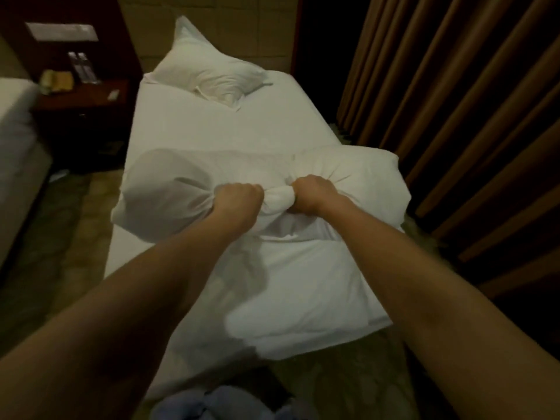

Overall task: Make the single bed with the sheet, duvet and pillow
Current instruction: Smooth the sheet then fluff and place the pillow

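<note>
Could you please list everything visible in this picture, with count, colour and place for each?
duvet: one, white, bunched across the near half of the bed
pillow: one, white, at the head end, tilted
sheet: one, white, covering the mattress
curtain: one, brown, pleated, right of the bed
bedside table: one, dark wood, left of the bed
water bottles: two, clear, on the bedside table
second bed: one, white, far left edge
carpet: patterned, dim, the floor
left hand: one, grips the duvet
right hand: one, grips the duvet beside it
</note>
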Motion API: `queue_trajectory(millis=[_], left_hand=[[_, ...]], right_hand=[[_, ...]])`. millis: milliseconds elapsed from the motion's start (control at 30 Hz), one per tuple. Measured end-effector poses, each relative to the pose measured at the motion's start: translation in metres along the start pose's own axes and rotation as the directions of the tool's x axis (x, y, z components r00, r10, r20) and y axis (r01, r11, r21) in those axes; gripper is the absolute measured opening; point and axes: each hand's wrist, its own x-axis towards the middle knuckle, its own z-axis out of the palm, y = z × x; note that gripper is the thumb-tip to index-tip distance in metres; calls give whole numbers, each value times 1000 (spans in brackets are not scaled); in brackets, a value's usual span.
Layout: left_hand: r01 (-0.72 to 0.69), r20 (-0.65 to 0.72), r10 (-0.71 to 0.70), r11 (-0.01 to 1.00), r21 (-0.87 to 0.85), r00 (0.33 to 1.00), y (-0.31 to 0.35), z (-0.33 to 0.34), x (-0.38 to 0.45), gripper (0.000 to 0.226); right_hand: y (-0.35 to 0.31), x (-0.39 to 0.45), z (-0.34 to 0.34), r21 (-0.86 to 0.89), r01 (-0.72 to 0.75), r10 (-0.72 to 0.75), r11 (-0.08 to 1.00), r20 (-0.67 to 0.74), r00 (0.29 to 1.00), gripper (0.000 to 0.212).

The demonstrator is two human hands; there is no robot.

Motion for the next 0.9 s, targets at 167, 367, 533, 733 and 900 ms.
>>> queue_trajectory(millis=[167,367,533,733,900], left_hand=[[-3,19,3,1000,-12,1000,31,17,-42,24],[11,96,-9,999,-30,995,40,61,-97,24],[15,75,-13,1000,-27,997,36,68,-122,25],[-43,278,54,998,-44,959,49,122,-167,36],[-55,563,95,995,-89,821,65,137,-151,57]], right_hand=[[4,-43,25,-57,-15,16,998,19,1000,51],[-18,-85,80,-137,41,-41,990,1,999,41],[-32,-108,86,-174,73,-84,982,-53,995,37],[-56,-148,167,3,21,-21,1000,-30,999,24],[-64,-137,187,53,104,-117,993,494,862,83]])
